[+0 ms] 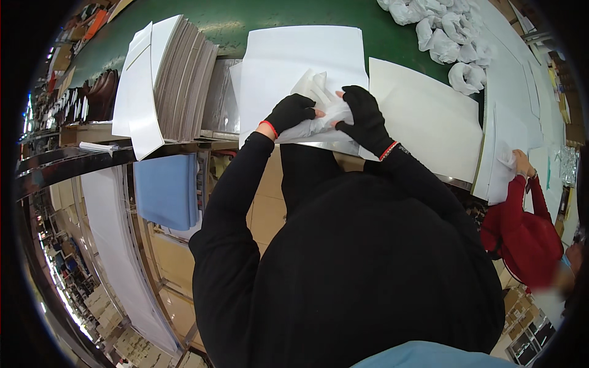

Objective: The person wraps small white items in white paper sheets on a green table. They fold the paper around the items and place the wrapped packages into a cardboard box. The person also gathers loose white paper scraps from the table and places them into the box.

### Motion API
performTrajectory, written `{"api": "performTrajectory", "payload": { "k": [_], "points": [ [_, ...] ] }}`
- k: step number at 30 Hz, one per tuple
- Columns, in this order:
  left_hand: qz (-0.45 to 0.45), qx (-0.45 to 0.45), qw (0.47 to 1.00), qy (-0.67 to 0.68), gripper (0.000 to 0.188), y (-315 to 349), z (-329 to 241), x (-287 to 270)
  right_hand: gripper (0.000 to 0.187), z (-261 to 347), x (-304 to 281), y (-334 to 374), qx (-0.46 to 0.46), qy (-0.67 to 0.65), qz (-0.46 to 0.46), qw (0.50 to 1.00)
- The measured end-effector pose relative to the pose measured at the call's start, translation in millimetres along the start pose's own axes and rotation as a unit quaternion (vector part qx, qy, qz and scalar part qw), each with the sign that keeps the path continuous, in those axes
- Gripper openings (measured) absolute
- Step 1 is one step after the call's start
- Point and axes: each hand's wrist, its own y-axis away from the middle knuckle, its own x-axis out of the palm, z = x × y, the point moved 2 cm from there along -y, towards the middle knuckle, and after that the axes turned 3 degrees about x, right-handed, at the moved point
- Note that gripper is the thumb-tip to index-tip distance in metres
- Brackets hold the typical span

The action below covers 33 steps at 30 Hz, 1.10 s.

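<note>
Both forearms are reaching forward from the lower edge, elbows bent outward, sleeves black. The left hand, in a black fingerless glove with a red cuff, is curling closed around the left side of a crumpled sheet of white tissue paper. The right hand, gloved alike, is pinching the paper's right side, fingers bent, bare fingertips showing. The paper is bunching between the hands, just above a flat white sheet lying on the green table. A stack of grey boards is standing to the left.

The crumpled white paper is partly covered by both gloved hands; the co-worker's face is blurred
</note>
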Motion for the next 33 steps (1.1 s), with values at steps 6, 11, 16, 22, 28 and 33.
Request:
{"api": "performTrajectory", "payload": {
  "k": [6, 11, 16, 22, 28, 33],
  "points": [
    [0.064, -0.029, 0.992, 0.106, 0.034, 12.5, -7.7, -12.0, 0.023, -35.6, 3.3, 6.6, 0.111, -0.071, 0.106, 0.985],
    [0.109, -0.046, 0.989, 0.086, 0.036, 15.9, 5.3, -15.2, 0.014, -40.2, -1.3, 18.8, 0.078, -0.095, 0.037, 0.992],
    [0.014, -0.041, 0.995, 0.089, 0.041, 5.1, 20.1, -11.3, 0.019, -0.4, -40.3, 21.7, -0.073, -0.019, 0.08, 0.994],
    [0.1, -0.004, 0.994, 0.04, 0.039, -22.1, 32.0, -18.0, 0.028, 15.6, -41.5, 16.2, -0.122, -0.106, 0.15, 0.975],
    [0.029, -0.002, 0.99, 0.141, 0.037, -19.3, 34.3, -17.8, 0.053, 0.9, 27.6, -11.0, -0.126, -0.005, 0.134, 0.983],
    [0.009, -0.01, 1.0, 0.021, 0.043, 24.7, -9.2, -26.2, 0.058, -21.2, 35.6, -4.0, -0.015, -0.06, 0.212, 0.975]
  ]
}}
